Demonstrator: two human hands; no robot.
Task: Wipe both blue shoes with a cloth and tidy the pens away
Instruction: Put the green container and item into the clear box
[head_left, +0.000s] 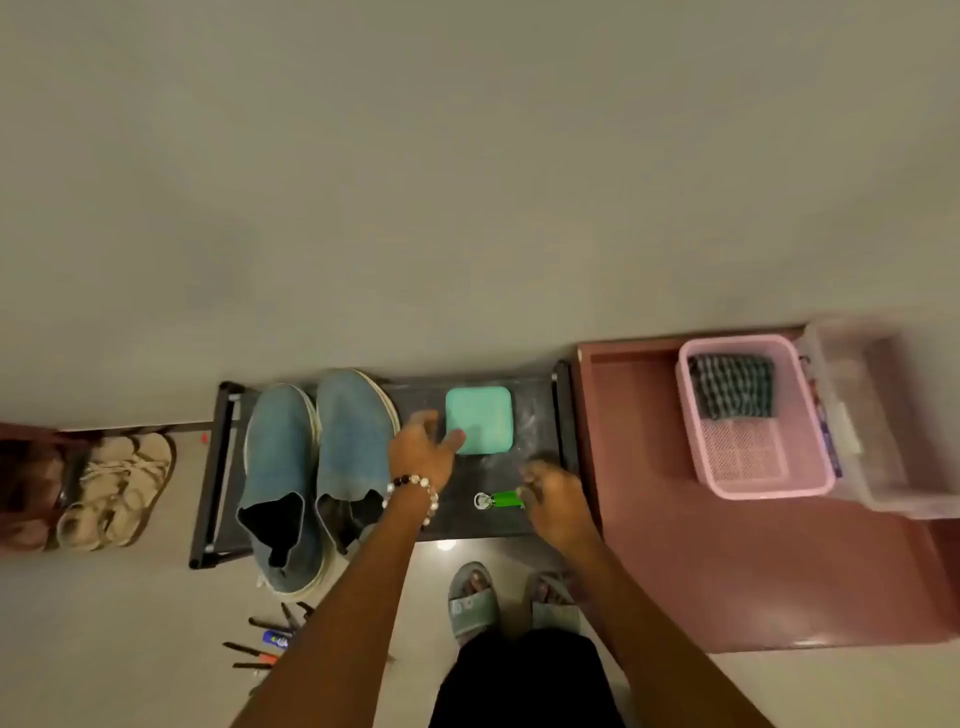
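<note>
Your left hand (423, 449), fingers loosely spread and empty, hovers just right of the blue shoes (317, 467), nearer them than your loosely curled right hand (553, 496).

A single head-worn wide-angle camera looked almost straight down from standing height, facing a pale wall that filled the upper half of the frame. The low black rack (223, 467) sat near the centre, fairly far below the lens, with the reddish cabinet (649, 467) at three o'clock. Both forearms entered from six o'clock, and the person's own slippered feet (470, 597) showed directly beneath. Edges bent and blurred towards the corners.
</note>
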